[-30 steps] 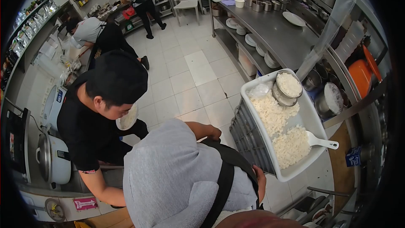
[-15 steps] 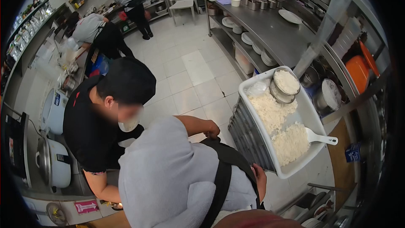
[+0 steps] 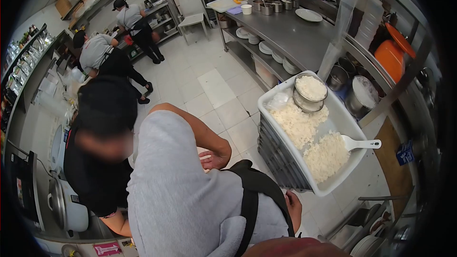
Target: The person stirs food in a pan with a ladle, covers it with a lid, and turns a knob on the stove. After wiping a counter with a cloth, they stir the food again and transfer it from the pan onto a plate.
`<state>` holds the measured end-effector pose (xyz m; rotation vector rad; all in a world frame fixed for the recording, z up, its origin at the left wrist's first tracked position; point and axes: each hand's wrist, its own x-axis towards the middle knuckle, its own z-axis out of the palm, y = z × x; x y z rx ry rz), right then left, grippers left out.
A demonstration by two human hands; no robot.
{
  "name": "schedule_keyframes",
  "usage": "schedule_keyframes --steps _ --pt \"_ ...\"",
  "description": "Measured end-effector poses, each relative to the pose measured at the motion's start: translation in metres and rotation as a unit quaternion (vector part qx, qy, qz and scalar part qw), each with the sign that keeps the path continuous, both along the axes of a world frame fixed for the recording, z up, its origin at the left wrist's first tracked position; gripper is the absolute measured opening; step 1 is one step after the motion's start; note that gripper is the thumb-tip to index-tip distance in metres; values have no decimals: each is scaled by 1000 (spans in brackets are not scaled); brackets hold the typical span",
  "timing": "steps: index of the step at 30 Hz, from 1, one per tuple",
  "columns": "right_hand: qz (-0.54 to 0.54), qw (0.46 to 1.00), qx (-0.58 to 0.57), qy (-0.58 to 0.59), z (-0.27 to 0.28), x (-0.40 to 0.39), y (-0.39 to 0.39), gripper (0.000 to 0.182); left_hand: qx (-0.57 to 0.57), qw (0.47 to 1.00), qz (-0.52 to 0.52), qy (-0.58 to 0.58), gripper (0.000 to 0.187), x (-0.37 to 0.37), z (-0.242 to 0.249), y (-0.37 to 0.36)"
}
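Head view: the left hand [image 3: 210, 160] is bent in before the waist, the right hand [image 3: 293, 209] beside the apron [image 3: 257, 181]; whether either grips anything cannot be told. The tub [image 3: 339, 123] of rice [image 3: 328, 157] stands nearest the right hand, scoop [image 3: 365, 144] handle over its rim. Advisable: lift by that handle, fingers off the rice; steady the metal bowl [image 3: 312, 88].
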<state>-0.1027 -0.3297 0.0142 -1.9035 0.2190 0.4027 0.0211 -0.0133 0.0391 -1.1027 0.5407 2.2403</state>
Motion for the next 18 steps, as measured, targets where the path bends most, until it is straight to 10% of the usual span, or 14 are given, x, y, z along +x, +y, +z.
schedule_keyframes --steps 7,18 --pt "-14 1000 11 11 -5 -6 -5 39 -83 992 -19 -92 39 21 -8 -20" --pt "24 1000 3 2 2 4 -1 41 -304 920 120 -217 34 42 -179 -24"
